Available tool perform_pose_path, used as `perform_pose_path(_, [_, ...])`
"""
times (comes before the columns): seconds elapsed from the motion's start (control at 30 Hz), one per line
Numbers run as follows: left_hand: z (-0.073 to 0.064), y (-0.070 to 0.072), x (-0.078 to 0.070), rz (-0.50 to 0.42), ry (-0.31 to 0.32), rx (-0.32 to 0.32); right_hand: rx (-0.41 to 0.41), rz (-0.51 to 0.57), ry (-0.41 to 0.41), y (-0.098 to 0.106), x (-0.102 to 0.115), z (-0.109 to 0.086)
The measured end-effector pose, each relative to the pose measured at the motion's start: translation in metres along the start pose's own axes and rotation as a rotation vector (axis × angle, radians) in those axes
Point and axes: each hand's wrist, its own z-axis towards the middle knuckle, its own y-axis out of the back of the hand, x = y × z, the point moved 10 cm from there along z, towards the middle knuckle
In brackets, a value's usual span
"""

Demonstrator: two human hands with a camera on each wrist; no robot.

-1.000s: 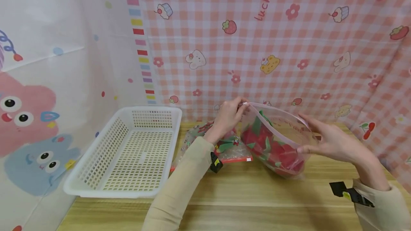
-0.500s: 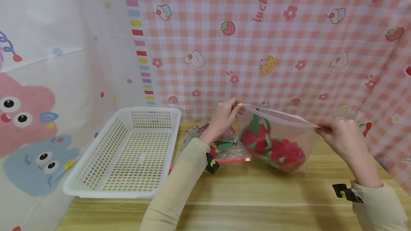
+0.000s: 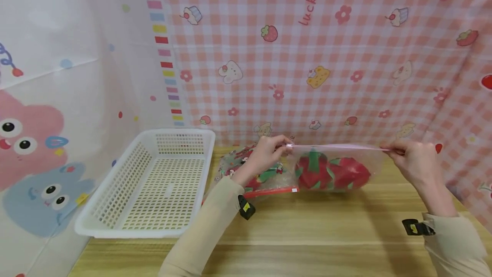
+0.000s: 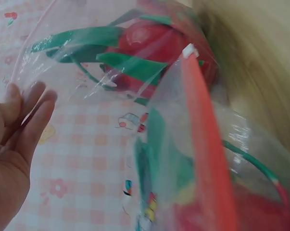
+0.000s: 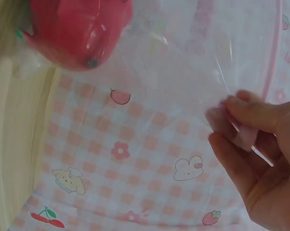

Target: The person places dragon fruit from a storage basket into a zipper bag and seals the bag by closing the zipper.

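A clear zip bag with a pink top strip (image 3: 342, 146) is stretched level between both hands, just above the table. Inside it lie two red dragon fruits with green scales, one on the left (image 3: 309, 173) and one on the right (image 3: 351, 172). My left hand (image 3: 269, 151) pinches the bag's left top corner, beside a small white slider (image 3: 289, 145). At the opposite corner, my right hand (image 3: 417, 161) pinches the strip between thumb and fingers, as the right wrist view also shows. The fruits' undersides are partly hidden by glare and folds.
A second clear bag with a red strip (image 3: 270, 191) holds red and green fruit and lies behind my left wrist. The white perforated basket (image 3: 165, 183) stands on the left of the wooden table (image 3: 307, 234). A pink checked cloth (image 3: 292, 63) hangs behind.
My right hand has gone from spreading the bag's mouth to gripping its right corner. The mouth is now drawn flat, the left hand is a little lower, and the fruits sit side by side.
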Motion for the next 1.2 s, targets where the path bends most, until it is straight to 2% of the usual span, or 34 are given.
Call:
perform_pose_path(0.2, [-0.02,-0.013,-0.005,0.098,-0.098,0.124,0.286,0.027,-0.065,-0.025,-0.007,-0.014])
perform_pose_path(0.27, [-0.025,-0.015,-0.008,0.101,-0.115,0.141,0.326,0.038,-0.058,-0.028,-0.008,-0.019])
perform_pose_path(0.37, [-0.031,-0.014,-0.012,0.102,-0.124,0.122,0.326,0.047,-0.021,-0.026,-0.006,-0.023])
perform_pose_path(0.53, [-0.035,-0.009,-0.016,0.114,-0.148,0.057,0.267,0.058,0.028,-0.016,-0.003,-0.024])
perform_pose_path(0.77, [-0.036,-0.01,-0.021,0.092,-0.171,0.03,0.235,0.101,0.051,-0.01,-0.004,-0.023])
perform_pose_path(0.83, [-0.038,-0.012,-0.024,0.079,-0.172,0.038,0.251,0.101,0.044,-0.011,-0.004,-0.024])
perform_pose_path(0.93, [-0.043,-0.02,-0.03,0.052,-0.177,0.102,0.387,0.105,-0.03,-0.02,-0.011,-0.03])
perform_pose_path(1.07, [-0.054,-0.04,-0.04,0.06,-0.205,0.262,0.614,0.132,-0.099,-0.038,-0.018,-0.046])
perform_pose_path(1.13, [-0.06,-0.051,-0.042,0.072,-0.212,0.328,0.65,0.155,-0.084,-0.042,-0.017,-0.052])
perform_pose_path(1.2, [-0.066,-0.06,-0.043,0.076,-0.215,0.365,0.64,0.165,-0.056,-0.045,-0.015,-0.056])
